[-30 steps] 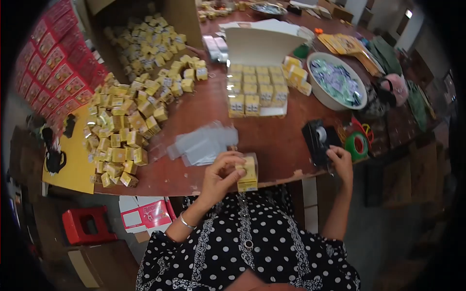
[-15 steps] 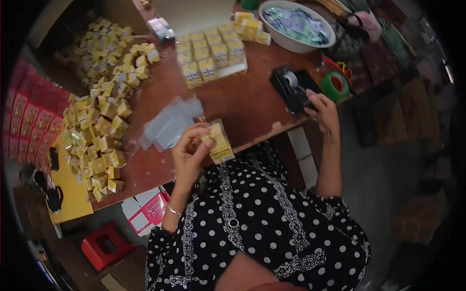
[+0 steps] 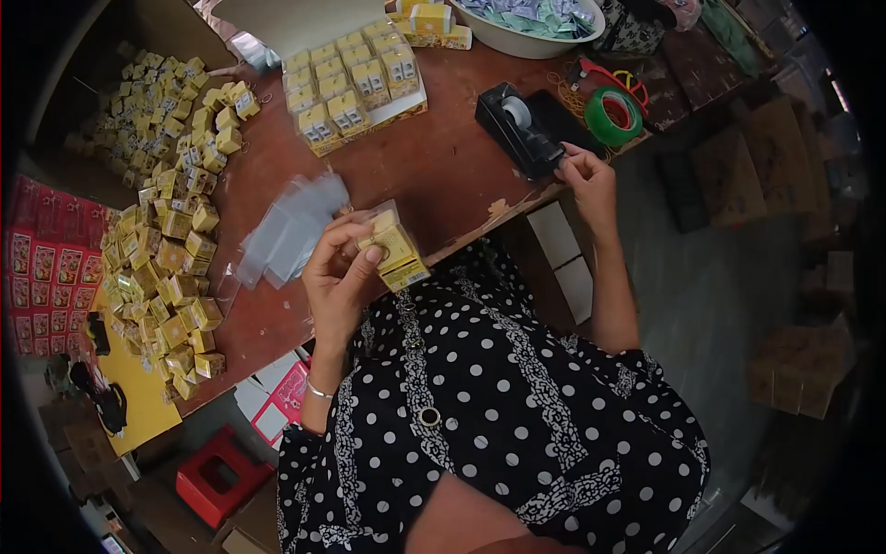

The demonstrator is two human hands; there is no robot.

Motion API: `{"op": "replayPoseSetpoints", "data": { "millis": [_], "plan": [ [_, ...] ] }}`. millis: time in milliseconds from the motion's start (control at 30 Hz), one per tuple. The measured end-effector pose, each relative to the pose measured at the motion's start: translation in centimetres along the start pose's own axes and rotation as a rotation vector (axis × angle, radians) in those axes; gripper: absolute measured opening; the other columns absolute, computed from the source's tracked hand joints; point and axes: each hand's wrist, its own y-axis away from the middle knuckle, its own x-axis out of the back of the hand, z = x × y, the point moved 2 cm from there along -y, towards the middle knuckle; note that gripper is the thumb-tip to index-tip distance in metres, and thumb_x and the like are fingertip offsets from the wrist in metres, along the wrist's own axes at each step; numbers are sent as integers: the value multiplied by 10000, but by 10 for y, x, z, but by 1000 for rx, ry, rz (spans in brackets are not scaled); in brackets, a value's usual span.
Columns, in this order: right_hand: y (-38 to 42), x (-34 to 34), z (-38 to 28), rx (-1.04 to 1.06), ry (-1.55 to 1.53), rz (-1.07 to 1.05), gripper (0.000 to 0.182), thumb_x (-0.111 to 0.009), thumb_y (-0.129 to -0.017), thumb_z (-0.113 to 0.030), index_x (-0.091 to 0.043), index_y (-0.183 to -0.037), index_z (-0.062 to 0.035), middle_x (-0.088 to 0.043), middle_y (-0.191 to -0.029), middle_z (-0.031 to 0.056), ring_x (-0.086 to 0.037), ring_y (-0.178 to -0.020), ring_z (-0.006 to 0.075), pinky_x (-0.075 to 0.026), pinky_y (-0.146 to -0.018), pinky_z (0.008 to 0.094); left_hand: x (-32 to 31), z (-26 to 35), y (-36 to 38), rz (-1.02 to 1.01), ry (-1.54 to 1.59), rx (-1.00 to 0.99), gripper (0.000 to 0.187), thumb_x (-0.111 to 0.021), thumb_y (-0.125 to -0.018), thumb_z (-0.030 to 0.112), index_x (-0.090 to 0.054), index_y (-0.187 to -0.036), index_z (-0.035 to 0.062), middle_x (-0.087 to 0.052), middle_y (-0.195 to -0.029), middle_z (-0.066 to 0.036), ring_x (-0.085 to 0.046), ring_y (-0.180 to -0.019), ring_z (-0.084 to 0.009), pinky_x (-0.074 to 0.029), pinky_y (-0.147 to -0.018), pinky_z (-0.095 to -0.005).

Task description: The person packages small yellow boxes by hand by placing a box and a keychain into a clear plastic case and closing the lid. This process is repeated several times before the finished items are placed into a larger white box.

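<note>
My left hand (image 3: 340,270) is closed round a small yellow box (image 3: 399,247) with a clear plastic sleeve at its upper end, held above the table's front edge. My right hand (image 3: 591,185) pinches at the front end of a black tape dispenser (image 3: 519,129), which carries a roll of clear tape. Any piece of tape between those fingertips is too small to make out. Beside my left hand, a fanned stack of clear plastic sleeves (image 3: 293,229) lies on the table.
Loose yellow boxes (image 3: 171,268) are heaped along the left. An open carton (image 3: 397,113) of yellow boxes stands at the back. Behind the dispenser are a basin (image 3: 531,44) of sachets, green tape (image 3: 613,116) and red-handled scissors (image 3: 628,81). A red stool (image 3: 221,475) stands below.
My right hand has drawn in from above the dispenser's front to a pinch at its end. My left hand still holds the yellow box. The whole view has shifted slightly.
</note>
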Motion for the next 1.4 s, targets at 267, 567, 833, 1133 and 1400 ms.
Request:
{"op": "replayPoseSetpoints", "data": {
  "millis": [267, 567, 833, 1133, 1400],
  "plan": [
    [43, -50, -96, 251, -38, 83, 95, -646, -968, 2, -703, -1043, 18, -685, -886, 57, -635, -724, 101, -528, -708, 247, -2, 8, -1, 47, -27, -84, 261, -697, -908, -79, -650, -1151, 4, -538, -1352, -103, -594, -1204, -172, -493, -1043, -323],
    [91, -177, -130, 71, -319, -461, 163, -622, -1001, -25, -671, -1148, 23, -681, -882, 50, -643, -720, 86, -548, -681, 218, -12, 21, -1, 103, -471, -317, 241, -782, -835, -40, -708, -1055, 25, -547, -1327, -143, -633, -1103, -207, -546, -903, -318],
    [94, -191, -121, 55, -267, -474, 179, -635, -1000, -35, -682, -1169, 3, -685, -938, 35, -642, -783, 71, -552, -698, 212, -15, 21, 1, 118, -546, -387, 287, -800, -801, -40, -712, -1063, 38, -568, -1317, -172, -631, -1164, -283, -519, -1011, -384],
    [87, -194, -124, -65, -218, -409, 224, -701, -958, -45, -661, -1173, 5, -702, -946, 55, -633, -764, 65, -532, -648, 209, -17, 23, 2, 109, -678, -450, 286, -811, -786, -59, -715, -1046, 13, -524, -1301, -174, -672, -1087, -280, -572, -904, -351],
    [74, -186, -112, 824, 303, -307, 215, -756, -855, 34, -685, -1052, -14, -624, -1083, 97, -610, -948, 156, -531, -864, 298, -16, 6, 2, 74, -133, -132, 307, -747, -873, -58, -602, -1135, 10, -503, -1324, -111, -655, -1112, -168, -580, -924, -306]
  ]
}}
